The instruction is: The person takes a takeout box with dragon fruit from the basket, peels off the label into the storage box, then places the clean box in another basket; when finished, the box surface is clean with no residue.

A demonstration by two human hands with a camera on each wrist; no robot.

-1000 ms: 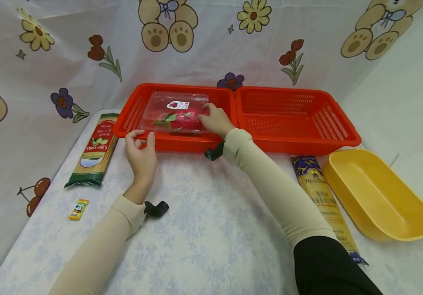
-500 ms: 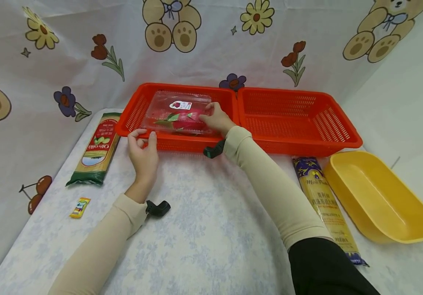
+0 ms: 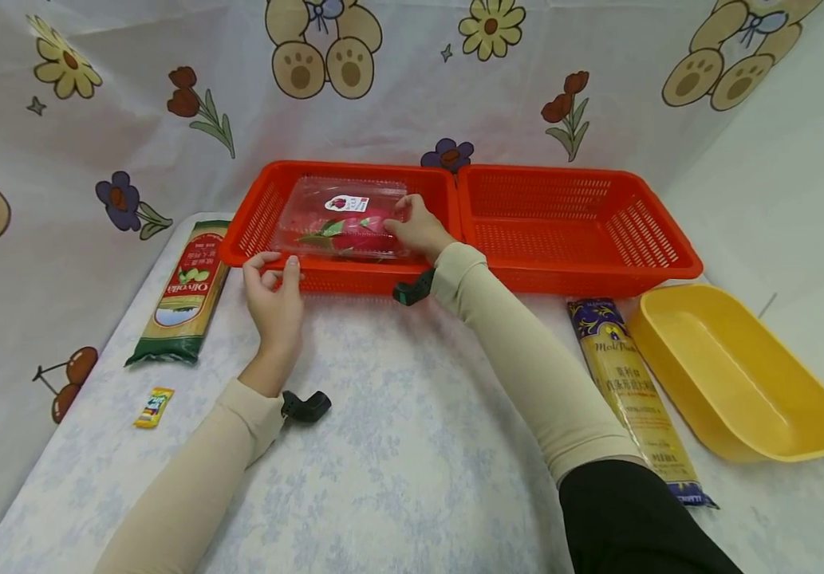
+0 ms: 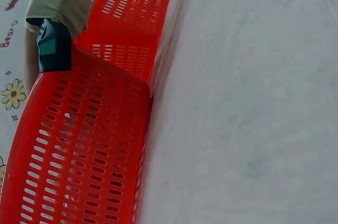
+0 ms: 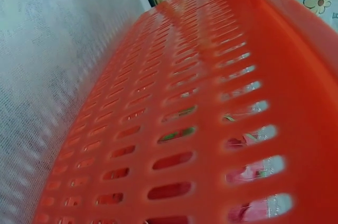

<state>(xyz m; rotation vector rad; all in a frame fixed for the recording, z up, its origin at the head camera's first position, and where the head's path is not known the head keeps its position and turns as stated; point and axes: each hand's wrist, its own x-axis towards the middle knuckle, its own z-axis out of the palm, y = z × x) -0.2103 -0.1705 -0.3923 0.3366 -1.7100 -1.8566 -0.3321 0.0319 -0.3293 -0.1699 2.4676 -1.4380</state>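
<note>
Little differs from the earlier frames: the right hand (image 3: 417, 229) stays on the right end of the clear fruit box (image 3: 343, 218), fingers curled against its lid, and the box lies as before in the left red basket (image 3: 261, 209), its pink fruit and label showing through the plastic. The left hand (image 3: 275, 295) remains at the basket's near rim, thumb and fingertips lightly pinching the edge, having shifted only slightly. The right red basket (image 3: 577, 227) stands touching the left one. On the pale, flower-patterned surface (image 3: 412, 446) a green pasta packet (image 3: 185, 291) lies to the left, a small yellow sachet (image 3: 153, 406) nearer, a dark blue pasta packet (image 3: 630, 391) to the right, just beside a yellow tub (image 3: 742, 379). A white cloth backdrop (image 3: 167, 80) printed with bears and flowers hangs behind.
</note>
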